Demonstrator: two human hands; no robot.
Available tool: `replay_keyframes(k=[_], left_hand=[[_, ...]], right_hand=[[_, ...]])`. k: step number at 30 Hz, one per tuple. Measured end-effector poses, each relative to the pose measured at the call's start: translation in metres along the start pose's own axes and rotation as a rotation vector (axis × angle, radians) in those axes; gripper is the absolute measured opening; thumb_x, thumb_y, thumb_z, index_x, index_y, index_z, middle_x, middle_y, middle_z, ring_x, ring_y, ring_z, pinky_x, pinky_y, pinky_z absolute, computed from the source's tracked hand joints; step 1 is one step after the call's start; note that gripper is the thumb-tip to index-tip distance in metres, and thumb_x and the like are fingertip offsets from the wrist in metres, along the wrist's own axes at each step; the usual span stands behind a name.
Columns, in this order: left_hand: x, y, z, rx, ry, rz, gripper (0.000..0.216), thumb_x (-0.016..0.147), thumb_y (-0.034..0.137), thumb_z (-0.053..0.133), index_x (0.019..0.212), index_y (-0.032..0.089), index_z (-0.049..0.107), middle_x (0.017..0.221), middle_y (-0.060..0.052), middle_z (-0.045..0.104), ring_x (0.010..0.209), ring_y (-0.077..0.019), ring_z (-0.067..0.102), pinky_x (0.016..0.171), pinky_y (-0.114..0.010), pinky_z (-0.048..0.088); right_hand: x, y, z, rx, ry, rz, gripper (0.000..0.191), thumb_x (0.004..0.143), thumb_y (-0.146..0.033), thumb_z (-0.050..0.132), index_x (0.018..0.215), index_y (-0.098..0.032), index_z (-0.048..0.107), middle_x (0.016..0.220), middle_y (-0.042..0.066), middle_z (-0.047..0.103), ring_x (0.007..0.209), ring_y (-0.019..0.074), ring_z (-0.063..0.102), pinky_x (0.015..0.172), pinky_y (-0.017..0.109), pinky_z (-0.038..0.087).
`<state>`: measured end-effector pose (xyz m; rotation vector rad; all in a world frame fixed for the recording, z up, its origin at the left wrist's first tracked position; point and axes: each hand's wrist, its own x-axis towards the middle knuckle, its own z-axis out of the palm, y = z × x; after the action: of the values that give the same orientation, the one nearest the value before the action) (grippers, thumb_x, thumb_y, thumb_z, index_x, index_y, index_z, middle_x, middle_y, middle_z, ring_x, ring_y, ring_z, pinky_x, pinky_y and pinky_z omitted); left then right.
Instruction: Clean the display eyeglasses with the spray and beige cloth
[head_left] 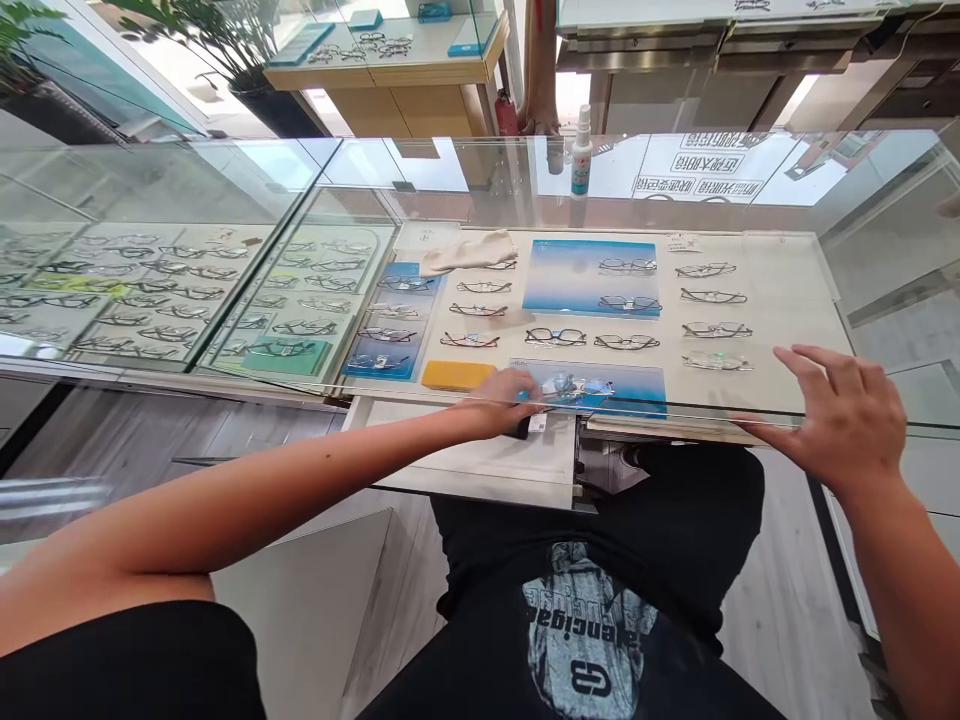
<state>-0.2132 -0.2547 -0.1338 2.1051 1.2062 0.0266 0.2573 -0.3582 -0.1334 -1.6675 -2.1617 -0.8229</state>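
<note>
Nearest, black shirt (585,620) with grey print, lettering upside down, not fully readable. Left hand (504,400) reached under the near edge of the glass top (697,412) into the pulled-out tray (787,300), fingers curled at the end of the glasses (576,386); firm grip or only touch, couldn't tell. Glasses lay on a blue card (637,385) at the tray's front edge, white tag (537,423) hanging just below, print too small. Right hand (844,415) was open, fingers spread, resting on the glass edge, bare glass around it. Yellow case (457,375) just left of the left hand. Farther in, rows of frames (626,342), gaps between rows. Cloth (469,252) at the tray's back left. Spray bottle (581,150) on the far glass, label unreadable; reflected signage (697,170) beside it, mirrored, unreadable.
</note>
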Motion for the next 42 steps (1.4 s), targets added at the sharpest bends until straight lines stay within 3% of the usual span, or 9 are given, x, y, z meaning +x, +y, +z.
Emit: replay_keyframes(k=[3, 5, 14, 23, 30, 33, 36, 39, 42], left_hand=[[0.020, -0.016, 0.009, -0.132, 0.301, -0.047, 0.021, 0.100, 0.044, 0.065, 0.092, 0.026, 0.074, 0.108, -0.004, 0.081, 0.106, -0.0261, 0.072, 0.097, -0.038, 0.057], [0.034, -0.026, 0.008, -0.124, 0.423, -0.088, 0.020, 0.102, 0.041, 0.062, 0.096, 0.025, 0.073, 0.108, -0.006, 0.081, 0.107, -0.0262, 0.071, 0.099, -0.039, 0.056], [0.097, -0.032, 0.008, 0.049, 0.662, -0.179, 0.027, 0.113, 0.035, 0.047, 0.105, 0.022, 0.069, 0.127, -0.015, 0.077, 0.128, -0.0330, 0.062, 0.113, -0.050, 0.042], [0.122, -0.031, 0.013, 0.311, 0.553, 0.004, 0.034, 0.115, 0.039, 0.046, 0.116, 0.026, 0.077, 0.139, -0.014, 0.077, 0.129, -0.0363, 0.059, 0.112, -0.056, 0.033], [0.155, 0.010, 0.018, 0.262, 0.532, 0.099, 0.037, 0.117, 0.041, 0.044, 0.115, 0.025, 0.078, 0.136, -0.011, 0.078, 0.123, -0.0329, 0.059, 0.106, -0.054, 0.034], [0.184, 0.013, -0.006, 0.251, 0.397, 0.071, 0.032, 0.115, 0.040, 0.050, 0.111, 0.025, 0.078, 0.136, -0.010, 0.078, 0.126, -0.0330, 0.057, 0.102, -0.052, 0.035], [0.208, -0.009, -0.042, 0.272, 0.259, 0.014, 0.023, 0.109, 0.035, 0.061, 0.099, 0.023, 0.078, 0.129, -0.011, 0.080, 0.124, -0.0356, 0.057, 0.102, -0.053, 0.035], [0.227, -0.038, -0.075, 0.302, 0.197, 0.003, 0.021, 0.101, 0.031, 0.070, 0.083, 0.022, 0.077, 0.114, -0.013, 0.082, 0.117, -0.0378, 0.057, 0.102, -0.056, 0.034], [0.241, -0.056, -0.091, 0.336, 0.192, 0.009, 0.024, 0.101, 0.031, 0.066, 0.081, 0.022, 0.077, 0.111, -0.015, 0.081, 0.115, -0.0387, 0.054, 0.103, -0.058, 0.032]], right_hand=[[-0.002, -0.001, 0.000, 0.050, -0.042, 0.031, 0.102, 0.088, -0.083, 0.076, 0.163, -0.017, 0.058, 0.140, 0.020, 0.078, 0.116, 0.0397, 0.067, 0.097, 0.048, 0.049], [-0.004, -0.002, 0.000, 0.085, -0.036, 0.040, 0.099, 0.089, -0.078, 0.078, 0.165, -0.018, 0.057, 0.141, 0.020, 0.077, 0.117, 0.0402, 0.067, 0.098, 0.049, 0.049], [0.001, -0.009, -0.005, 0.038, 0.024, 0.002, 0.087, 0.093, -0.071, 0.076, 0.161, -0.018, 0.060, 0.134, 0.019, 0.081, 0.109, 0.0381, 0.073, 0.092, 0.045, 0.051], [0.003, -0.021, -0.012, 0.056, 0.024, 0.043, 0.092, 0.095, -0.071, 0.074, 0.169, -0.021, 0.054, 0.137, 0.018, 0.082, 0.110, 0.0400, 0.077, 0.083, 0.047, 0.051], [0.000, -0.025, -0.015, 0.065, 0.006, 0.056, 0.100, 0.093, -0.074, 0.077, 0.173, -0.020, 0.051, 0.137, 0.019, 0.082, 0.108, 0.0402, 0.078, 0.083, 0.049, 0.056], [0.000, -0.026, -0.019, 0.070, -0.010, 0.059, 0.107, 0.091, -0.075, 0.079, 0.177, -0.023, 0.044, 0.137, 0.019, 0.082, 0.108, 0.0409, 0.080, 0.085, 0.051, 0.058], [0.000, -0.027, -0.024, 0.078, -0.043, 0.057, 0.110, 0.091, -0.078, 0.078, 0.180, -0.025, 0.039, 0.136, 0.020, 0.082, 0.108, 0.0421, 0.081, 0.086, 0.054, 0.061], [-0.001, -0.027, -0.028, 0.075, -0.071, 0.066, 0.115, 0.089, -0.082, 0.077, 0.182, -0.029, 0.036, 0.136, 0.019, 0.082, 0.108, 0.0435, 0.081, 0.084, 0.056, 0.063], [-0.004, -0.025, -0.029, 0.068, -0.073, 0.059, 0.115, 0.088, -0.083, 0.077, 0.181, -0.029, 0.037, 0.134, 0.020, 0.083, 0.105, 0.0449, 0.082, 0.080, 0.059, 0.064]])
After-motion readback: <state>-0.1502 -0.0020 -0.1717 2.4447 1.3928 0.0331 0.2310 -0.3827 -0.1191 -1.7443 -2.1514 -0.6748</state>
